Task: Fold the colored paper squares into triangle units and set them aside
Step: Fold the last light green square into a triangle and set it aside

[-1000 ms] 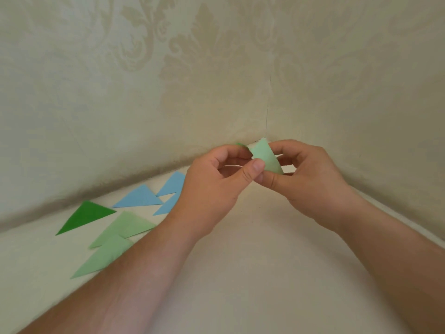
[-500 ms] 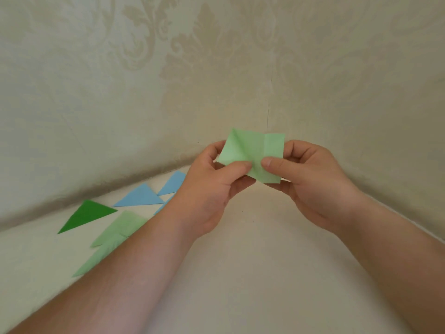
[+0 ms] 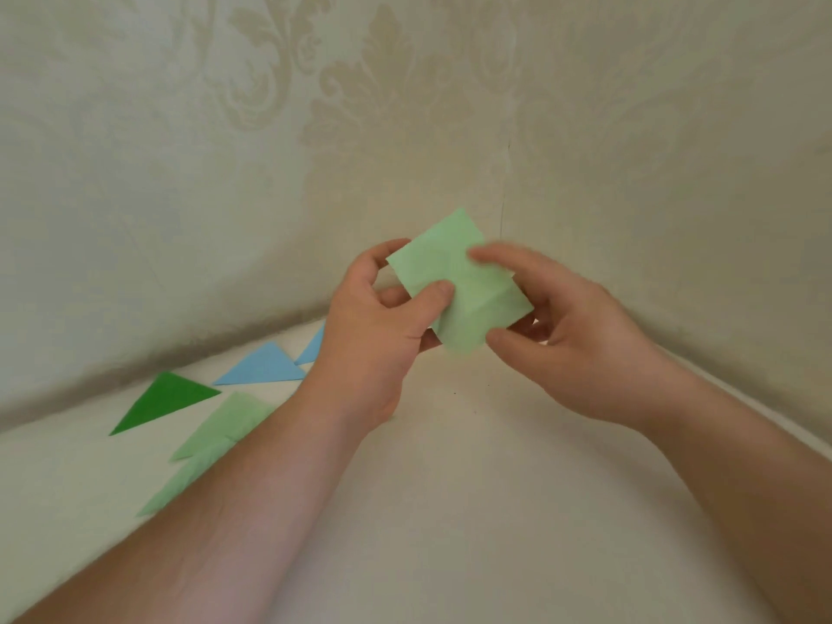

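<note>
Light green paper square (image 3: 454,281) held above the worktop (image 3: 450,511): your left hand (image 3: 378,335) pinches its lower-left edge; your right hand (image 3: 581,340), blurred, curls around its right side. Folded triangles (image 3: 261,367) lie left.

Two walls (image 3: 180,150) with pale damask wallpaper meet in corner; cream surface (image 3: 450,511) below; soft, even light.

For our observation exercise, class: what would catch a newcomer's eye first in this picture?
First, the light green paper held up mid-frame, pinched by the left hand while the right hand, blurred, curls round its other side. Next, the folded triangles on the pale surface at left: a dark green triangle, blue triangles behind it, and light green triangles nearer, partly under the left forearm.
</note>
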`<action>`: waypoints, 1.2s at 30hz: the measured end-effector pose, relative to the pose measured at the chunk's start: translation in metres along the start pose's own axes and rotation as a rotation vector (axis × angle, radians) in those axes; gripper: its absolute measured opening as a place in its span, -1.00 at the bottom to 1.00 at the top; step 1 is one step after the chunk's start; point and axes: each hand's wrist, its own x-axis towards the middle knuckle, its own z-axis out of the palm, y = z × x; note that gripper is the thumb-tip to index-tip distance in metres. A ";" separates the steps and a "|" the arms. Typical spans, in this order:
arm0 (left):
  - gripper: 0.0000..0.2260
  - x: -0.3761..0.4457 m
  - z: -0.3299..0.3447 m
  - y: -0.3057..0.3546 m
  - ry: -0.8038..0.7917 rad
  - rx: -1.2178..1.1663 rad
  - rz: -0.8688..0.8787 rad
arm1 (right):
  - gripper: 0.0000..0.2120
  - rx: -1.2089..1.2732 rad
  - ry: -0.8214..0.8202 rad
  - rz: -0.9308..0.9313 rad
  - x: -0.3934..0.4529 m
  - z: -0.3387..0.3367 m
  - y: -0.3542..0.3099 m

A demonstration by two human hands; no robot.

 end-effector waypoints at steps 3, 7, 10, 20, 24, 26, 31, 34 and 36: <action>-0.57 0.001 -0.003 0.000 -0.001 0.078 0.025 | -0.46 -0.072 -0.063 0.047 -0.001 -0.001 0.003; -0.53 0.000 -0.007 0.001 -0.079 0.184 0.063 | -0.40 -0.035 -0.070 0.076 0.001 -0.007 0.005; -0.58 0.000 -0.009 0.003 -0.140 0.156 0.055 | -0.54 0.017 -0.070 0.073 0.003 -0.008 0.009; -0.59 0.007 -0.020 0.009 -0.300 -0.025 -0.094 | -0.77 0.175 -0.041 0.034 0.004 -0.007 0.009; -0.49 0.008 -0.021 0.006 -0.312 -0.006 -0.127 | -0.84 0.220 0.010 0.019 0.005 -0.006 0.012; -0.44 0.007 -0.021 0.004 -0.318 0.000 -0.134 | -0.87 0.192 0.010 -0.009 0.005 -0.007 0.014; -0.41 0.006 -0.020 0.007 -0.348 -0.005 -0.131 | -0.84 0.188 0.017 -0.019 0.004 -0.004 0.013; -0.42 0.005 -0.018 0.010 -0.368 -0.081 -0.137 | -0.88 0.249 0.085 0.016 0.005 -0.002 0.010; -0.45 0.004 -0.017 0.011 -0.373 -0.152 -0.158 | -0.95 0.354 0.132 0.034 0.006 -0.001 0.005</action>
